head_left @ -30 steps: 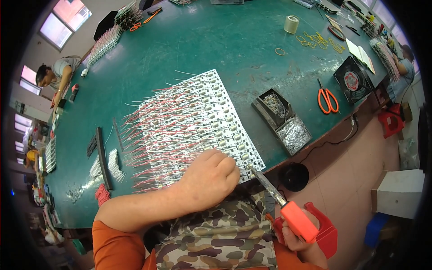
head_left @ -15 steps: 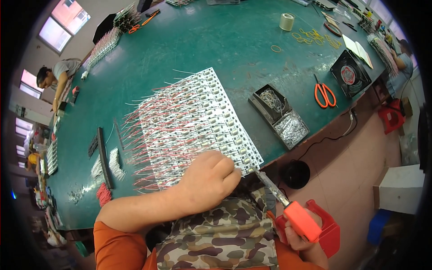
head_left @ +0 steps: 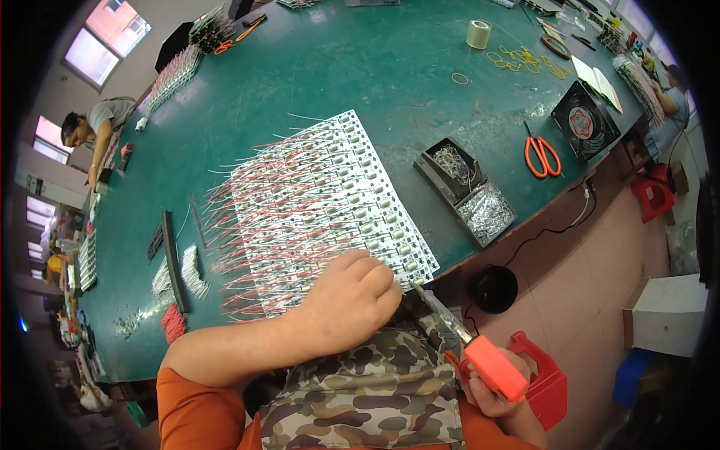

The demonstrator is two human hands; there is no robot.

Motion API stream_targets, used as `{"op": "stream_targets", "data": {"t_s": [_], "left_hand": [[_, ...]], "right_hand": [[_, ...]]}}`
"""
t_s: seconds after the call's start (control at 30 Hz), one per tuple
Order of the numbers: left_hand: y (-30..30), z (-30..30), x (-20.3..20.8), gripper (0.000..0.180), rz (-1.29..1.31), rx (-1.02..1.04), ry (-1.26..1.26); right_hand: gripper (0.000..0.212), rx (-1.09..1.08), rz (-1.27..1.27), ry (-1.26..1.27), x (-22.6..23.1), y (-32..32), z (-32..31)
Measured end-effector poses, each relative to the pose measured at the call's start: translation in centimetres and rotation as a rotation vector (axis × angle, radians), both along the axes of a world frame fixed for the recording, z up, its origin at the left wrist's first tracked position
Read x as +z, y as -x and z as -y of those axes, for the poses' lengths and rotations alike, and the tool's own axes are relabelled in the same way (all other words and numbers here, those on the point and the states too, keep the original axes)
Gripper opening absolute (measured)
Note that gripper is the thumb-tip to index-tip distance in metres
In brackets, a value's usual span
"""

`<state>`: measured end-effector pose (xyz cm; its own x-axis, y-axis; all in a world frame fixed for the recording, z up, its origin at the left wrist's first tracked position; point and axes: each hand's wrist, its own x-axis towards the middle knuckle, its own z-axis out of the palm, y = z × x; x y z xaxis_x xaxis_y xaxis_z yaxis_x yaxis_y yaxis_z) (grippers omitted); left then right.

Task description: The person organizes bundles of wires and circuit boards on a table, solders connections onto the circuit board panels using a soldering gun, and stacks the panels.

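Observation:
A large white circuit board panel lies on the green table, covered with rows of small components and many red and white wires sticking out to the left. My left hand rests curled over the panel's near edge; its fingertips are hidden under the knuckles, so what they pinch does not show. In my right hand is a soldering iron with an orange-red handle, held from below. Its tip meets the panel's near right corner, just right of my left hand.
Right of the panel sits a dark box with wire and silvery scrap. Beyond are orange-handled scissors and a black fan. At left lie a dark bar, white wires and red wires. Co-workers sit around the table.
The soldering iron and my right hand have shifted slightly left and up, bringing the tip closer to the panel's near edge. My left hand has barely moved.

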<state>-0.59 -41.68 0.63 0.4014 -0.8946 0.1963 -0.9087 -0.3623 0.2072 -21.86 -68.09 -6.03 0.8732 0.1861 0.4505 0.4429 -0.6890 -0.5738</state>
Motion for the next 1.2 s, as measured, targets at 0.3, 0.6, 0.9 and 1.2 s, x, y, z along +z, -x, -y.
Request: {"op": "stream_targets", "data": {"t_s": [0.3, 0.6, 0.9, 1.2], "left_hand": [[0.0, 0.0, -0.1, 0.025, -0.006, -0.001, -0.003], [-0.1, 0.0, -0.1, 0.026, -0.012, -0.002, -0.004], [0.1, 0.0, -0.2, 0.025, -0.009, -0.004, -0.018], [-0.3, -1.3, 1.0, 0.023, -0.059, 0.066, -0.004]], "right_hand": [[0.046, -0.001, -0.051, -0.027, 1.9, -1.6, -0.8], [0.010, -0.135, -0.087, -0.119, 1.7, -0.8, -0.9], [0.040, -0.063, -0.146, -0.017, -0.4, 1.8, 1.0], [0.024, -0.007, -0.055, 0.097, 1.6, -1.1, 0.4]]}}
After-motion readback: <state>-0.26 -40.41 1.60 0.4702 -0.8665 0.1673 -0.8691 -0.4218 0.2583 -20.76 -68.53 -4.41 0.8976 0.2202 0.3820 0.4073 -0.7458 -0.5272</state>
